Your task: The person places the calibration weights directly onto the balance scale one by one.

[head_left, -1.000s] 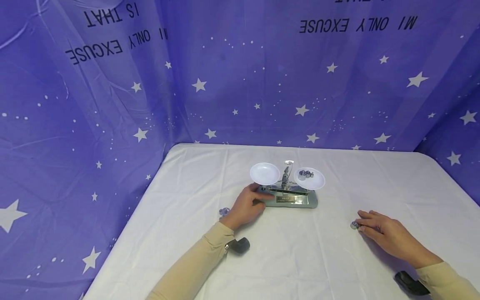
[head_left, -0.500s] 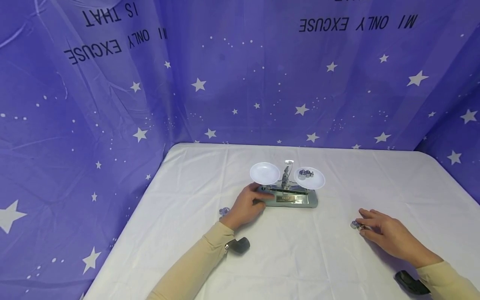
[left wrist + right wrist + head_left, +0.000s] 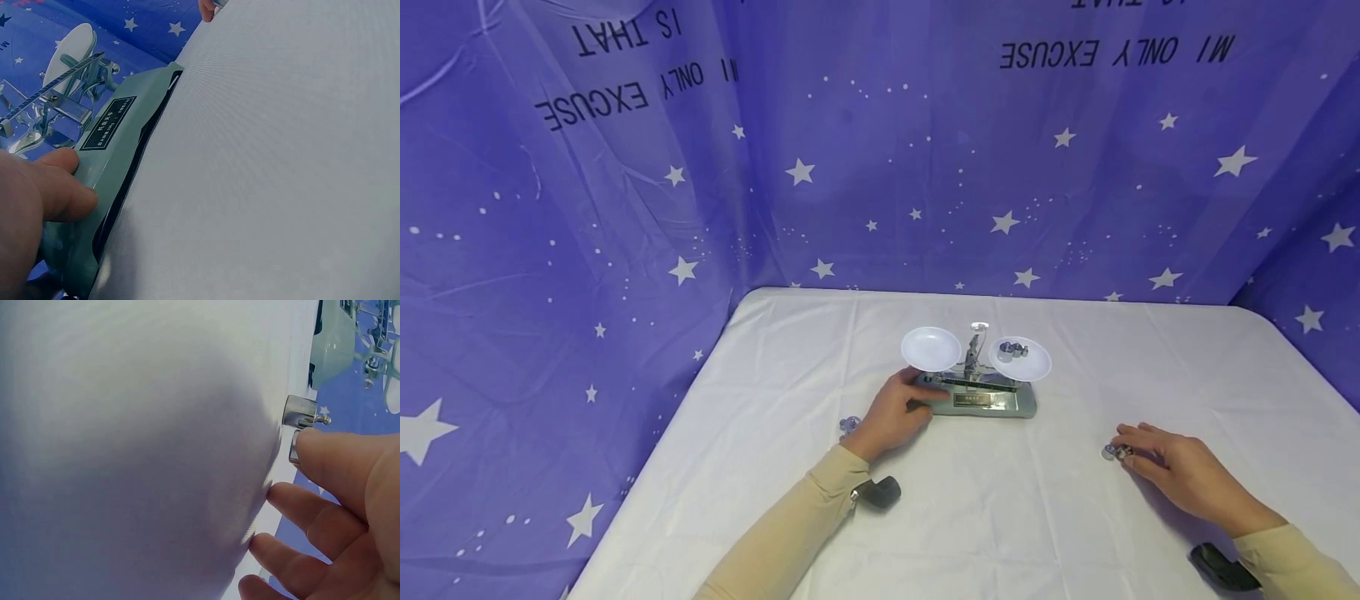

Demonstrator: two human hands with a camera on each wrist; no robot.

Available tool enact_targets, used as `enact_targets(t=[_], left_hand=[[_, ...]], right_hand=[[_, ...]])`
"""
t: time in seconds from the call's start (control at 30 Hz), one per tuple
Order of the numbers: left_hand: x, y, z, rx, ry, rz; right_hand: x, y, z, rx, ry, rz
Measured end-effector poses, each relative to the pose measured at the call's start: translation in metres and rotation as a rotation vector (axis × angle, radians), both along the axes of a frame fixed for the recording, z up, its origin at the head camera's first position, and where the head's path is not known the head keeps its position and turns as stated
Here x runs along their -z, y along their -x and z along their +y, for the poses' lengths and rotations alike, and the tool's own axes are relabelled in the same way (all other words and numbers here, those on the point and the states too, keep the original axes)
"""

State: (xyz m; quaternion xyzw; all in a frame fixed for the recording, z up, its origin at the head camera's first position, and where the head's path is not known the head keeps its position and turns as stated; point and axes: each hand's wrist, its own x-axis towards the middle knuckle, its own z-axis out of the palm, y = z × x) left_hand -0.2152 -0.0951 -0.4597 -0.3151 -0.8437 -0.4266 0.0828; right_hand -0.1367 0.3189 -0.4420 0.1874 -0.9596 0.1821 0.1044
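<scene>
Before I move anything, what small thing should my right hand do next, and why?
I'd probably bring the right hand's fingers toward its thumb to pinch the nearer weight. In the right wrist view, the thumb overlaps that weight, while the visible fingers are spread away from it. The left hand rests on the scale, so it may help steady it.

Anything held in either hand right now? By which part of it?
Left hand holds the balance scale by the left end of its green base. Right hand: fingers at a metal weight, pinched or not can't be told.
</scene>
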Motion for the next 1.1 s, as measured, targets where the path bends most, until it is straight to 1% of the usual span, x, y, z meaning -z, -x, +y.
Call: enact_targets(t=[0.2, 0.33, 0.47, 0.6, 0.73, 0.87, 1.03, 1.1], left_hand=[[0.001, 0.002, 0.000, 0.001, 0.000, 0.007], [0.001, 0.002, 0.000, 0.000, 0.004, 0.005], [0.001, 0.001, 0.000, 0.001, 0.002, 0.029], [0.000, 0.000, -0.001, 0.003, -0.001, 0.044], [0.000, 0.001, -0.001, 0.006, -0.001, 0.024], [0.000, 0.001, -0.001, 0.001, 0.002, 0.007], [0.001, 0.001, 0.000, -0.006, 0.002, 0.031], [0.000, 0.001, 0.000, -0.003, 0.003, 0.036]], right_hand=[[-0.008, 0.002, -0.001, 0.019, 0.003, -0.024], [-0.015, 0.004, -0.003, 0.032, 0.018, -0.073], [-0.022, 0.005, -0.004, 0.034, 0.026, -0.079], [-0.029, 0.007, -0.005, 0.009, 0.081, -0.045], [-0.038, 0.011, -0.007, -0.001, 0.123, -0.023], [-0.046, 0.015, -0.011, -0.013, 0.120, -0.009], [-0.051, 0.019, -0.015, -0.054, 0.109, 0.029], [-0.054, 0.021, -0.016, -0.067, 0.110, 0.031]])
